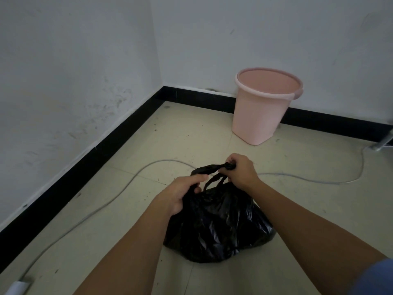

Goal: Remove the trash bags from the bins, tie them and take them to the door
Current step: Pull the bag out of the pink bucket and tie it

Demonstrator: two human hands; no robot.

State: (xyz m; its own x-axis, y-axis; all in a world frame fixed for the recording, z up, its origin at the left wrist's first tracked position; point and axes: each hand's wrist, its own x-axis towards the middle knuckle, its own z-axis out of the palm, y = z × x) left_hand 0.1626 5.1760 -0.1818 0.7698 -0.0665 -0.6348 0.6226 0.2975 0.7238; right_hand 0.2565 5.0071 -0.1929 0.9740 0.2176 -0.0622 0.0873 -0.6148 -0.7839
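A full black trash bag [219, 222] sits on the tiled floor in front of me. My left hand [182, 192] grips the bag's top at its left side. My right hand [240, 170] is closed around a twisted black handle strip of the bag, which it holds up and to the right. A second handle loop stands between the two hands. The pink bin [261, 107] stands by the far wall, with no bag visible in it.
A grey cable [119, 191] runs across the floor from the lower left, behind the bag, to a white object [382, 144] at the right edge. White walls with black skirting meet in a corner ahead. A white plug strip [18, 287] lies bottom left.
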